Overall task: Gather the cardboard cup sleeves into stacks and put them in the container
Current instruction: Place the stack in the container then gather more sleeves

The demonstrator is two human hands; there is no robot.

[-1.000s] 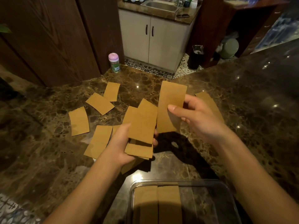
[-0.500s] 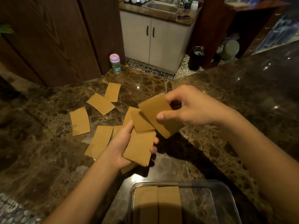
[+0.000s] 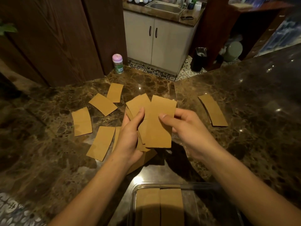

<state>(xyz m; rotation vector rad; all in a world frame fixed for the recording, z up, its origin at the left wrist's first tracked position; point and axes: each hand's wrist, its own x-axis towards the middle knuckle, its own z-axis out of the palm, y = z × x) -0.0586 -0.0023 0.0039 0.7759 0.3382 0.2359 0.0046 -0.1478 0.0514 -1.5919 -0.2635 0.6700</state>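
Both hands hold one uneven stack of flat brown cardboard cup sleeves (image 3: 158, 124) above the marble counter. My left hand (image 3: 130, 136) grips the stack's left side with the thumb on top. My right hand (image 3: 187, 129) pinches the front sleeve from the right. Several loose sleeves (image 3: 102, 104) lie on the counter to the left, and a small pile of sleeves (image 3: 213, 111) rests to the right. One more sleeve lies partly hidden under my left hand. A clear container (image 3: 200, 186) at the near edge holds two rows of sleeves (image 3: 159, 207).
The dark marble counter (image 3: 244, 144) bends in an L, with a gap beyond its far edge down to a tiled floor. A small pink-lidded bottle (image 3: 117, 63) stands at the counter's far edge by a wooden panel. A white cabinet with a sink stands behind.
My right hand brought its sleeve from the right onto the left hand's stack, turning it upright. The pile on the right, hidden behind that hand before, is now uncovered.
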